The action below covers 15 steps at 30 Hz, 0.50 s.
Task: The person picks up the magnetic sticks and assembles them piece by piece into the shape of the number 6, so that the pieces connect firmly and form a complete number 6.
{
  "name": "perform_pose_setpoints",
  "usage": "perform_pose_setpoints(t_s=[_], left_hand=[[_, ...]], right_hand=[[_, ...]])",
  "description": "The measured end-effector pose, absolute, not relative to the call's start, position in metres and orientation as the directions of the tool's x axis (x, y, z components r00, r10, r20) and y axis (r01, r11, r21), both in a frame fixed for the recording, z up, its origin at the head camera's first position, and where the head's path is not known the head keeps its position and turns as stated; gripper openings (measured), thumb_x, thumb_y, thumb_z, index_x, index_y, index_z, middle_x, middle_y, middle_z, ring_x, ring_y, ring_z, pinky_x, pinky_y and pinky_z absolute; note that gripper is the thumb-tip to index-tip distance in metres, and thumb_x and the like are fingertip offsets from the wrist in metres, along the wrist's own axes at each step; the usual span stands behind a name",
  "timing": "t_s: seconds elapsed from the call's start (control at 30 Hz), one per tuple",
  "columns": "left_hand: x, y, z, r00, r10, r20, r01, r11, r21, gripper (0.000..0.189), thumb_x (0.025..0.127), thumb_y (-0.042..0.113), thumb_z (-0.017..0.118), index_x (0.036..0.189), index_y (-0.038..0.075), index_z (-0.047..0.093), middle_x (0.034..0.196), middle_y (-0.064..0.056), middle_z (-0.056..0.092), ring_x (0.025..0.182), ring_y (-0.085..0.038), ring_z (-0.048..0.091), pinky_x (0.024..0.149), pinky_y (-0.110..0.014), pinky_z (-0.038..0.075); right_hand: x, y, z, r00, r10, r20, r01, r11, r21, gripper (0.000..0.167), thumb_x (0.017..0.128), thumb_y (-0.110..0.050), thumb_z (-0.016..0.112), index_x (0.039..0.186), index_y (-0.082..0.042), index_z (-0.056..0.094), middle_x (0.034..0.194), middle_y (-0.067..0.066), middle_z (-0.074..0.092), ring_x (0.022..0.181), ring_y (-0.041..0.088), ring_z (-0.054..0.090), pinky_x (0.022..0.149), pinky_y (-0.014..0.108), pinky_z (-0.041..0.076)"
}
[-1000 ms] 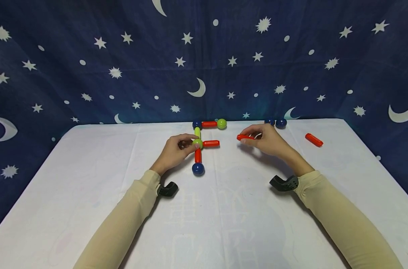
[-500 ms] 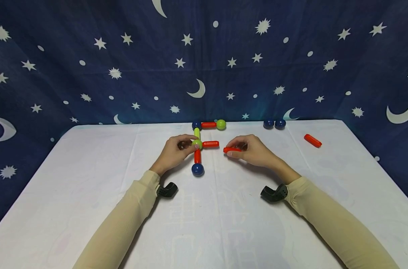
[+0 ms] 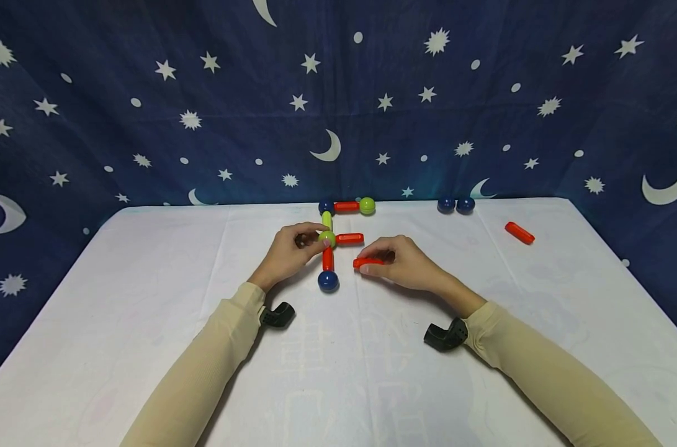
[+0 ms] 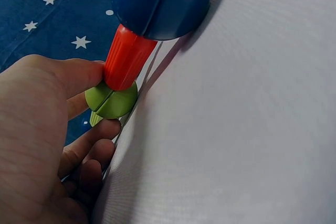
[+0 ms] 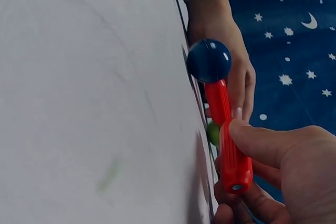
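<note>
Tan sleeves (image 3: 204, 363) reach in behind the hands, a black wrist piece (image 3: 278, 315) at each cuff, with a white cloth (image 3: 338, 397) beneath. Between the hands, closer to the left one, sits the near blue ball (image 3: 328, 281), joined to the near red rod (image 3: 328, 259), which runs away to the left fingertips. The right hand (image 3: 405, 264) pinches the held red rod (image 3: 368, 263) between thumb and curled fingers, beside the near red rod but apart from it. The left hand (image 3: 290, 251) has its thumb and fingers drawn in around the middle green ball (image 3: 327, 239). From that ball the side red rod (image 3: 350, 238) points rightward, just ahead of the right fingertips. Well out to the right hand's right lies the loose red rod (image 3: 519, 233). Beyond the left fingers, the green rod (image 3: 327, 220) leads to the far blue ball (image 3: 326, 207), followed by the far red rod (image 3: 347, 206) and the far green ball (image 3: 367, 206). Beyond the right hand, two blue balls (image 3: 446, 205) sit side by side. Behind everything hangs a starry navy curtain (image 3: 237, 74).
</note>
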State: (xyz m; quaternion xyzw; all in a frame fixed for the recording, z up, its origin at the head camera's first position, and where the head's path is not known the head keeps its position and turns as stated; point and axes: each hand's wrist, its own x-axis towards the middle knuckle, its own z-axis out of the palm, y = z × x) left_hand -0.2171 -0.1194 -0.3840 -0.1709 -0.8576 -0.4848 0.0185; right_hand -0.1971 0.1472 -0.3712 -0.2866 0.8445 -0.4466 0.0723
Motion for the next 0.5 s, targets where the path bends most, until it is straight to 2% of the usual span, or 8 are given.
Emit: perform_pose_setpoints(t_s=[0.17, 0.4, 0.5], left_hand=[[-0.2186, -0.1195, -0.3851, -0.939, 0.278, 0.201, 0.316, 0.474, 0.822, 0.028, 0.093, 0.020, 0.075, 0.119, 0.009, 0.074, 0.099, -0.008, 0.068, 0.086, -0.023, 0.060, 0.073, -0.033, 0.050], [-0.2183, -0.1199, -0.3844, -0.940, 0.278, 0.198, 0.315, 0.480, 0.819, 0.028, 0.093, 0.020, 0.075, 0.119, 0.010, 0.074, 0.100, -0.008, 0.068, 0.086, -0.023, 0.061, 0.072, -0.032, 0.051], [-0.2181, -0.1198, -0.3841, -0.940, 0.278, 0.200, 0.316, 0.479, 0.819, 0.028, 0.093, 0.020, 0.076, 0.119, 0.010, 0.074, 0.100, -0.008, 0.068, 0.086, -0.023, 0.061, 0.073, -0.031, 0.051]], right_hand=[[-0.1956, 0.1432, -0.3741, -0.806, -0.570, 0.157, -0.442, 0.404, -0.801, 0.019, 0.088, -0.011, 0.080, 0.107, -0.011, 0.079, 0.097, -0.005, 0.074, 0.091, 0.018, 0.062, 0.081, 0.034, 0.049], [-0.1942, 0.1389, -0.3740, -0.801, -0.581, 0.146, -0.445, 0.414, -0.794, 0.020, 0.088, -0.013, 0.081, 0.108, -0.013, 0.080, 0.094, -0.006, 0.073, 0.083, 0.020, 0.058, 0.073, 0.031, 0.046], [-0.1929, 0.1366, -0.3729, -0.792, -0.594, 0.137, -0.447, 0.413, -0.793, 0.021, 0.087, -0.014, 0.081, 0.108, -0.012, 0.079, 0.092, -0.005, 0.072, 0.083, 0.020, 0.058, 0.073, 0.030, 0.046]])
